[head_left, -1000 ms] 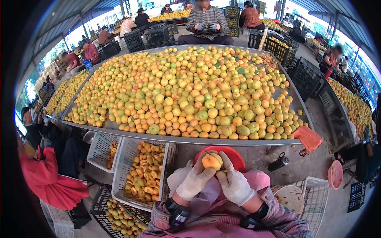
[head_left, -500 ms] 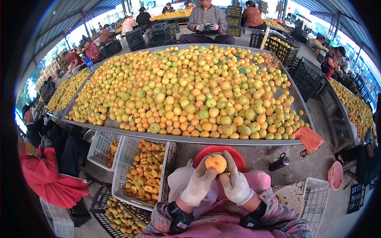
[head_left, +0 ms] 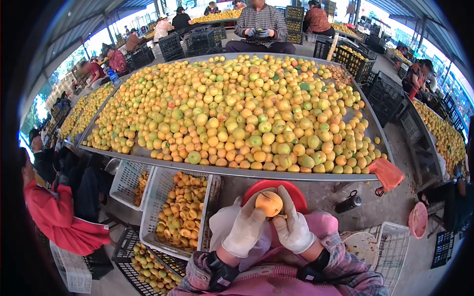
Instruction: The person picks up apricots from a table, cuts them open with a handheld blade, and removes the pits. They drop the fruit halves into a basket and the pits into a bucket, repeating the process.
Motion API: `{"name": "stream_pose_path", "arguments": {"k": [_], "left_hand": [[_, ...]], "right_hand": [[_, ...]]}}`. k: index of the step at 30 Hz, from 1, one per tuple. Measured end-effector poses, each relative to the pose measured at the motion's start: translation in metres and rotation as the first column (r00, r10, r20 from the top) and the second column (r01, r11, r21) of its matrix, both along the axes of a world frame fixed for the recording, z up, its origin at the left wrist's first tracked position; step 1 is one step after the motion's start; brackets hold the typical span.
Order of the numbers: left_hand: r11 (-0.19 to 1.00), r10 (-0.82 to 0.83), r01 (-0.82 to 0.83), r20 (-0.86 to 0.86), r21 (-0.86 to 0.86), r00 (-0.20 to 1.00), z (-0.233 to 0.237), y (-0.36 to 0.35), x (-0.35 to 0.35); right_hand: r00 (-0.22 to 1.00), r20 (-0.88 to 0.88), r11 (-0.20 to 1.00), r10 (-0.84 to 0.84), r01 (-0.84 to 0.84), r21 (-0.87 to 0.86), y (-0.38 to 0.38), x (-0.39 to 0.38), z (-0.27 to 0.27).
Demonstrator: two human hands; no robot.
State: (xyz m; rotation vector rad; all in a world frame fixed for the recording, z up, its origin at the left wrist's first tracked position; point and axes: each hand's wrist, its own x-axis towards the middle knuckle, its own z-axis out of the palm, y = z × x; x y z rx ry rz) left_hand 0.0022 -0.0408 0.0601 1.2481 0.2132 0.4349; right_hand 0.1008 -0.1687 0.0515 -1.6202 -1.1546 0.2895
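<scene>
My left hand [head_left: 247, 228], in a white glove, grips an orange-yellow apricot [head_left: 269, 204] between thumb and fingers. From the other side, my gloved right hand [head_left: 295, 231] closes against the same fruit, its index finger along the edge and its thumb just below. A thin dark line crosses the apricot's upper left. I cannot tell whether the right hand also holds something small. Both hands are over my lap, in front of a red basin [head_left: 295, 193]. Beyond them, a metal-rimmed table [head_left: 237, 172] bears a wide heap of whole apricots [head_left: 222, 113].
To the left stand a white crate [head_left: 148, 228] of split apricots and a black crate [head_left: 123, 259] of fruit. An orange-red bag [head_left: 387, 172] hangs at the table's right corner, near a dark bottle [head_left: 348, 201]. A white bucket [head_left: 363, 246] is at right. People sit around.
The apricot has turned slightly between my hands, which stay in nearly the same place. My view has shifted a little. The person in red at left has lifted into fuller view.
</scene>
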Motion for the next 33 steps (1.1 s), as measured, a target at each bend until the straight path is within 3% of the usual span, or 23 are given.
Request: {"name": "stream_pose_path", "arguments": {"k": [1,5,7,9,11,13,14,16,20,21,22,23,25,26,28,29,31,33], "left_hand": [[0.996,0.032,-0.030,0.017,-0.088,0.999,-0.001,-0.001,0.000],[0.988,-0.042,0.043,0.010,-0.146,0.999,0.023,0.005,-0.006],[0.962,-0.019,0.060,-0.153,0.266,0.988,0.030,0.015,-0.009],[0.953,-0.028,0.076,-0.167,0.292,0.985,0.031,0.020,-0.009],[0.942,-0.031,0.088,-0.178,0.322,0.984,0.027,0.020,-0.008],[0.988,0.060,-0.052,-0.051,0.148,0.997,0.014,0.011,-0.004],[0.987,0.063,-0.055,-0.053,0.150,0.997,0.008,0.005,-0.003],[0.985,0.048,-0.030,0.107,-0.168,0.993,0.002,-0.004,-0.001],[0.984,-0.005,0.003,-0.013,-0.177,1.000,0.029,0.002,-0.008],[0.996,0.031,-0.019,-0.132,0.093,0.991,0.037,0.007,-0.011],[0.935,0.096,-0.006,-0.236,0.356,0.967,0.041,0.012,-0.011],[0.935,0.092,-0.001,-0.238,0.354,0.967,0.042,0.015,-0.011],[0.659,0.181,0.007,-0.168,0.752,0.969,0.040,0.020,-0.009],[0.657,0.184,0.004,-0.166,0.754,0.969,0.038,0.019,-0.008],[0.958,0.117,-0.055,-0.207,0.282,0.971,0.030,0.009,-0.006],[0.957,0.120,-0.058,-0.208,0.284,0.971,0.029,0.004,-0.007],[0.989,0.055,-0.067,-0.090,-0.136,0.994,0.027,-0.004,-0.007],[0.996,0.066,-0.073,-0.132,-0.047,0.989,0.025,-0.004,-0.006]], "right_hand": [[1.000,0.021,1.000,-0.016,0.016,-0.006,-0.001,-0.001,0.001],[0.995,0.090,0.998,0.052,-0.049,-0.039,-0.004,0.004,0.009],[0.991,0.102,0.992,0.085,-0.075,-0.101,-0.007,0.011,0.017],[0.987,0.109,0.981,0.120,-0.101,-0.164,-0.007,0.011,0.015],[0.987,0.124,0.995,0.101,-0.099,-0.028,-0.001,0.011,0.006],[0.991,0.115,0.997,0.067,-0.070,0.023,0.003,0.005,0.004],[0.994,0.104,0.997,0.028,-0.035,0.072,0.005,0.003,0.002],[0.995,0.096,0.997,0.009,-0.017,0.082,0.004,0.000,-0.002],[0.991,0.123,0.996,0.047,-0.056,0.072,0.000,0.005,0.000],[0.991,0.123,0.996,0.047,-0.056,0.071,-0.001,0.009,0.003],[0.985,0.144,0.995,0.096,-0.099,0.016,-0.003,0.013,0.006],[0.977,0.160,0.989,0.144,-0.139,-0.041,-0.004,0.015,0.007],[0.982,0.133,0.991,0.133,-0.134,-0.001,-0.003,0.015,-0.004],[0.986,0.111,0.990,0.126,-0.131,0.044,0.000,0.015,-0.008],[0.992,0.078,0.992,0.099,-0.104,0.074,0.003,0.009,-0.006],[0.997,0.041,0.992,0.067,-0.071,0.100,0.004,0.006,-0.005],[0.996,0.071,0.992,0.045,-0.053,0.113,0.005,0.003,-0.004],[0.995,0.100,0.992,0.024,-0.036,0.123,0.002,0.002,-0.003]]}}
